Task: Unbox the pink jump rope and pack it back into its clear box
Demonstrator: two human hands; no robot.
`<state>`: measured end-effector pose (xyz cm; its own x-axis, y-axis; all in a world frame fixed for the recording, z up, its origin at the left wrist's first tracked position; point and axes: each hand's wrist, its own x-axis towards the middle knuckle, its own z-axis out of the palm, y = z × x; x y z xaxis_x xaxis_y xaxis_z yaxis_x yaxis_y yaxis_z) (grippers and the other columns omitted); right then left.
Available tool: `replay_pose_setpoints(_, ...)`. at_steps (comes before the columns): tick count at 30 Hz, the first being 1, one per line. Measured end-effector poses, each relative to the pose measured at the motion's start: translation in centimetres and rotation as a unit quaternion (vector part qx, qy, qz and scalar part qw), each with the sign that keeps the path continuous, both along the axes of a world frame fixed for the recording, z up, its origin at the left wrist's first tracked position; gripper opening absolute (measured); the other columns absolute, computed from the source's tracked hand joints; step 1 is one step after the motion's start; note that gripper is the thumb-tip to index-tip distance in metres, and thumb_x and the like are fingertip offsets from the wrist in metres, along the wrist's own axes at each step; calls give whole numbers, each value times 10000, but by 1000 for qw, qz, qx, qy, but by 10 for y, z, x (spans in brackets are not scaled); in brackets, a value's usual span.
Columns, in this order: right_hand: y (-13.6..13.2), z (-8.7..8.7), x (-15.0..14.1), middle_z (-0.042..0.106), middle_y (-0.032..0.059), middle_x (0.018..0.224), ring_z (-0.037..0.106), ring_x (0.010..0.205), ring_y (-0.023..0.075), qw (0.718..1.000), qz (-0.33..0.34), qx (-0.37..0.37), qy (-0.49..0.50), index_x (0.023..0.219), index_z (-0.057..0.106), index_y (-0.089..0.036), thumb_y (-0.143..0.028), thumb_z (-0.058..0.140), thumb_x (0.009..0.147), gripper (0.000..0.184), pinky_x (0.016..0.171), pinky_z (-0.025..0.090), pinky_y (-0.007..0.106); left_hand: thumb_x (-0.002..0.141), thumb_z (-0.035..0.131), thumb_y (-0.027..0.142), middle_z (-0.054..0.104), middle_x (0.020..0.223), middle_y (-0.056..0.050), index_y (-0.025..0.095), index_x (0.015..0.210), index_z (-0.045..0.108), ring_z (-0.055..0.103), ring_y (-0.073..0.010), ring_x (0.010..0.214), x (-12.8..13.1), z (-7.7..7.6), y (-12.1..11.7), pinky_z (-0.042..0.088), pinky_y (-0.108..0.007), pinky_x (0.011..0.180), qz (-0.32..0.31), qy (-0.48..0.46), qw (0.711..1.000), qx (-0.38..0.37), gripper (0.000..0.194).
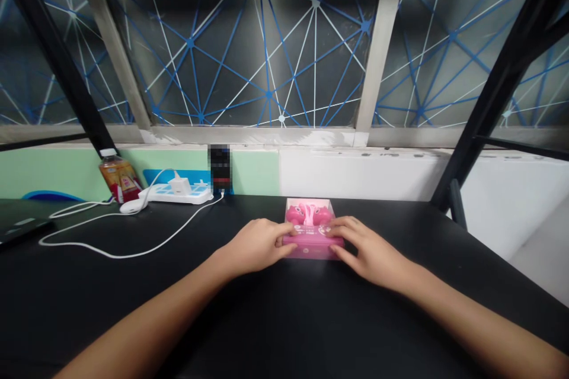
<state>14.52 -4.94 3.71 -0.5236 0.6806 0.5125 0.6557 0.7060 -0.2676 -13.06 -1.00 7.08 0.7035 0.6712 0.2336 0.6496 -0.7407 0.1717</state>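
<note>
A small pink box with pink earphones under a clear lid lies flat on the black table, near its middle. My left hand grips the box's left end, fingers curled against its side. My right hand holds the right end, fingers bent over the top edge. Both hands press on the box from opposite sides.
At the back left stand a drink bottle with a white cap, a white power strip with a plugged charger, and a white cable looping across the table. A dark flat device lies at the far left. Black frame posts rise on both sides.
</note>
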Motion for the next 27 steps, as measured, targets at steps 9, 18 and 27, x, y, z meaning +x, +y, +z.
replay_pose_setpoints(9,-5,2,-4,580,80,1228,529,1159,236,999,-3,20,-28,1165,563,-233,-174,534,927,246,955,510,428,896,605,304,614,1119,-65,227,1015,669,575,-228,1073,1,-1,-2,494,-343,885,-30,-36,996,81,155)
replay_pose_setpoints(18,-5,2,-2,576,85,1236,556,1129,235,999,-3,33,-42,1083,581,-229,-177,509,939,169,899,543,425,898,572,234,652,1260,-19,249,1171,630,604,-204,1163,-5,4,2,469,-359,1023,-80,-27,996,30,279)
replay_pose_setpoints(27,-14,8,1,605,67,1203,534,1184,231,999,15,-16,-24,1073,581,-247,-205,509,950,148,977,502,435,895,586,264,660,1229,3,264,1119,632,578,-198,1185,0,-5,-2,456,-360,1041,-50,-50,997,32,229)
